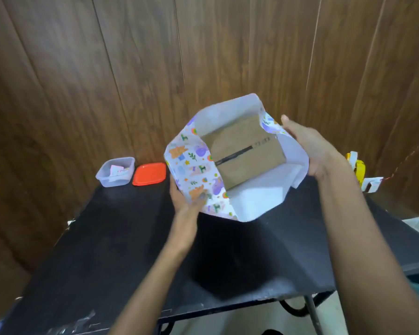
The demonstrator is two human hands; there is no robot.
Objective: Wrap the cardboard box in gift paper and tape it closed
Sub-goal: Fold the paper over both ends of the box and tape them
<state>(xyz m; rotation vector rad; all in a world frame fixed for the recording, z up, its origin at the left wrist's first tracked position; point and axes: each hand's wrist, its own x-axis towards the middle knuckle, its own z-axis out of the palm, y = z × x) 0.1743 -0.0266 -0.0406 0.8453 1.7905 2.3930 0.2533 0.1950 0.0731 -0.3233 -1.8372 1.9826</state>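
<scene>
Cardboard box [247, 155] in loose gift paper [191, 165], table's [107, 238] 12 o'clock end. Your left hand [186, 201] pinches the flap at 8 o'clock; right hand [310, 146] presses flat-fingered at 3. Uneven pull could skew the box.

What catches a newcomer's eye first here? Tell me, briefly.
The brown box lies in gift paper, white side up, at centre. The left hand pinches its printed edge and the right hand props the opposite side, over a black table. An orange lid lies beside a clear tub, back left.
</scene>
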